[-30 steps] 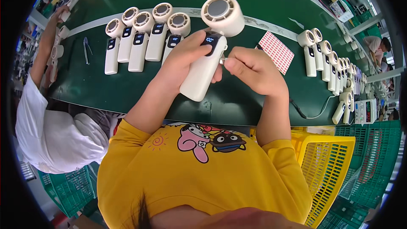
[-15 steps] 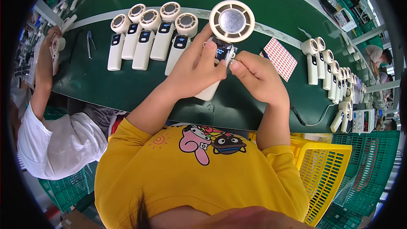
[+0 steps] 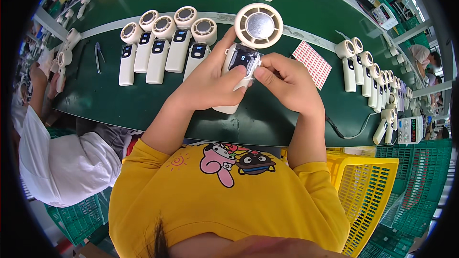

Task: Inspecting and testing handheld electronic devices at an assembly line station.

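Observation:
A cream handheld fan (image 3: 258, 25), with a round vented head and a lit dark display, is held upright over the green table in my left hand (image 3: 203, 86). The left fingers wrap behind its handle, and the thumb presses at the lower part of the display. Shiny clear film seems to cover the display area. My right hand (image 3: 292, 85) is closed in a pinch against the right edge of the fan, just beside the display. What lies between those fingertips is too small to make out.
Several similar fans (image 3: 155, 62) lie to the left on the table (image 3: 158, 102); another row (image 3: 367, 74) runs along the right. A red-and-white label sheet (image 3: 313, 64) lies right of my hands. Tweezers (image 3: 99, 57), a power supply (image 3: 409, 130), a yellow basket (image 3: 368, 196) and a co-worker's sleeve (image 3: 67, 167) surround this spot.
My left thumb has shifted to the lower display, uncovering more of it, and the lit reading differs. The fan is turned slightly. The co-worker's arm at left has moved lower.

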Motion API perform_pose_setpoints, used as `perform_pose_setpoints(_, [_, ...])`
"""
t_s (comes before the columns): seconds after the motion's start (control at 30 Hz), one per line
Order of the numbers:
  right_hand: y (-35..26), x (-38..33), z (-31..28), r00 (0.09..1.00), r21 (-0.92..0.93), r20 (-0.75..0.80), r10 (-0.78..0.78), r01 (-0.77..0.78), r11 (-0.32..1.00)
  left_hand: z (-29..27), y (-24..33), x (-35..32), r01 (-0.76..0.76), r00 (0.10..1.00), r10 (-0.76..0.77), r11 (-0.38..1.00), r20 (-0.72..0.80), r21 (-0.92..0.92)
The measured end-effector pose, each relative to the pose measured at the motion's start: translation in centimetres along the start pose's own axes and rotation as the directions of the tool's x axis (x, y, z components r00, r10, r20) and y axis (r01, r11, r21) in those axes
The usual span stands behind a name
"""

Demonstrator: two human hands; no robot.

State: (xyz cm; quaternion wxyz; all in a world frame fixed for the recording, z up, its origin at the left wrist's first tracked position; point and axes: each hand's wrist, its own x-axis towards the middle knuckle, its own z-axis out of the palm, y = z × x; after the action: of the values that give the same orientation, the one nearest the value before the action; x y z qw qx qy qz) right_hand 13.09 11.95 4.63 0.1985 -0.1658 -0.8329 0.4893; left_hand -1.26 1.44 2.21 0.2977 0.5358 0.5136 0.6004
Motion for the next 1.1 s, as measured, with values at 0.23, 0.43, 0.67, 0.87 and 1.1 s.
perform_pose_setpoints(0.23, [0.6,0.5,0.6,0.991,0.197,-0.13,0.032,-0.005,0.98,-0.6,-0.3,0.0,0.149,0.989,-0.12,0.851,0.089,-0.503])
perform_pose_setpoints(0.43, [2.4,1.8,1.2,0.969,0.056,-0.244,0.05,-0.037,0.998,-5.9,-0.5,-1.2,-0.072,0.997,0.078,0.625,-0.029,-0.777])
perform_pose_setpoints(0.67, [4.3,2.5,2.4,0.985,-0.048,-0.124,0.118,-0.125,0.991,-10.8,8.4,-9.9,-0.712,0.655,0.75,0.569,-0.097,-0.412])
perform_pose_setpoints(0.87, [4.1,2.5,1.7,0.963,-0.062,0.267,0.027,-0.011,0.998,-2.7,10.2,-8.0,-0.794,0.608,0.702,0.554,-0.371,-0.252])
perform_pose_setpoints(1.1, [4.2,1.4,0.1,0.571,0.188,0.794,-0.209,0.096,0.978,0.2,5.0,4.6,0.361,0.917,-0.394,0.764,0.057,-0.534])
